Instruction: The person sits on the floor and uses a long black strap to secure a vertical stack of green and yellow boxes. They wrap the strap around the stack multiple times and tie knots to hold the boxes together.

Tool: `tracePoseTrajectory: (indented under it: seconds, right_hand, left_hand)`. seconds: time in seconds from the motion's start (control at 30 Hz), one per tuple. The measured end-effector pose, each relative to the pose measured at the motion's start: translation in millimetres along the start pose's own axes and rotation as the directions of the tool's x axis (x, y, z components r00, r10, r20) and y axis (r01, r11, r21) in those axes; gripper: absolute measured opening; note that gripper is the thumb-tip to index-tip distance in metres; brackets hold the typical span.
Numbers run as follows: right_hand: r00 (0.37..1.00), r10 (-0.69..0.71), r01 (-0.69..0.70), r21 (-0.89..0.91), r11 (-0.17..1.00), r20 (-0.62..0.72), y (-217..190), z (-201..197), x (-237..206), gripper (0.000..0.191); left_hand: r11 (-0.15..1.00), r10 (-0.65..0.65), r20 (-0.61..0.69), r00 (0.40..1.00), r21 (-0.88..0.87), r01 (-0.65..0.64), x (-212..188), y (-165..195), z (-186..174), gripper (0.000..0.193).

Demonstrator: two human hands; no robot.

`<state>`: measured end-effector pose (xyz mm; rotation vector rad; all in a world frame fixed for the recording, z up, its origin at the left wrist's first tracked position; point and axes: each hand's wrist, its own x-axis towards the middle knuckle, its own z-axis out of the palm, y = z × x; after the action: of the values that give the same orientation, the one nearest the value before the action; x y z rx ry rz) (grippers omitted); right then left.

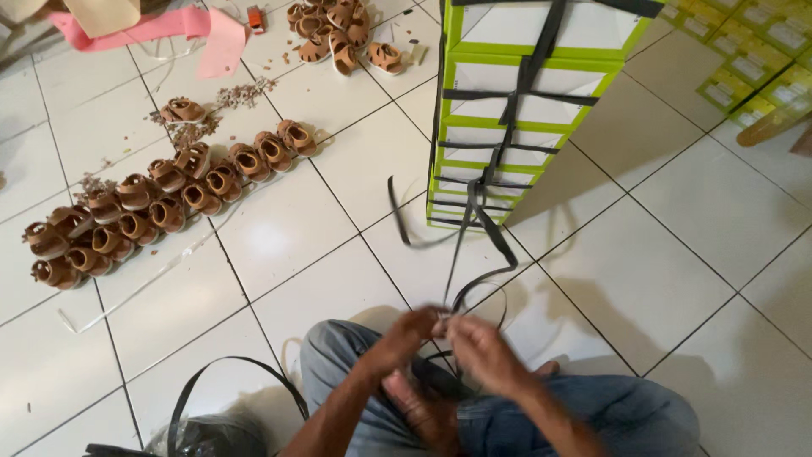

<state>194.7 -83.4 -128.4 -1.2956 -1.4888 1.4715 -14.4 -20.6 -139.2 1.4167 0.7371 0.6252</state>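
At the far left, rows of small brown sandals (161, 207) lie on the white tiled floor (677, 254), with brown scraps (241, 93) scattered behind them. A pink sheet (169, 30) lies at the top left, and a second cluster of sandals (342, 34) lies beside it. At the bottom left, a loop of black strap (228, 372) curves over a plastic bag (203, 436).

In the lower centre, the person sits on the floor in blue jeans (592, 415). The left hand (406, 334) and the right hand (478, 347) meet fingertip to fingertip, and each grip is pinched narrow on the black strapping band (474, 237). The band runs up from the hands to a stack of green and white boxes (524, 101) and crosses its front. Further boxes (753, 59) lie at the upper right.
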Motion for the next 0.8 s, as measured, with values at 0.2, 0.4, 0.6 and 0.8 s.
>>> tracePoseTrajectory:
  seconds: [0.2, 0.4, 0.6, 0.8]
  right_hand:
    - [0.944, -0.01, 0.13, -0.344, 0.93, 0.33, 18, 39, -17, 0.028]
    - [0.962, 0.271, -0.143, 0.796, 0.588, -0.026, -31, -44, 47, 0.042]
    - [0.944, 0.172, 0.005, 0.531, 0.847, -0.283, -25, -21, 63, 0.044]
    - [0.992, 0.065, -0.039, -0.23, 0.972, 0.107, 28, 26, -11, 0.037]
  left_hand:
    - [0.987, -0.137, -0.177, 0.975, -0.108, 0.119, 21, 49, 15, 0.028]
    - [0.918, 0.001, 0.047, 0.999, 0.397, -0.019, -50, 18, 35, 0.02]
    - [0.813, -0.038, 0.308, 0.951, 0.562, -0.15, -72, -15, 23, 0.022]
    - [0.732, 0.028, -0.439, 0.898, 0.62, 0.281, -26, -5, -82, 0.027]
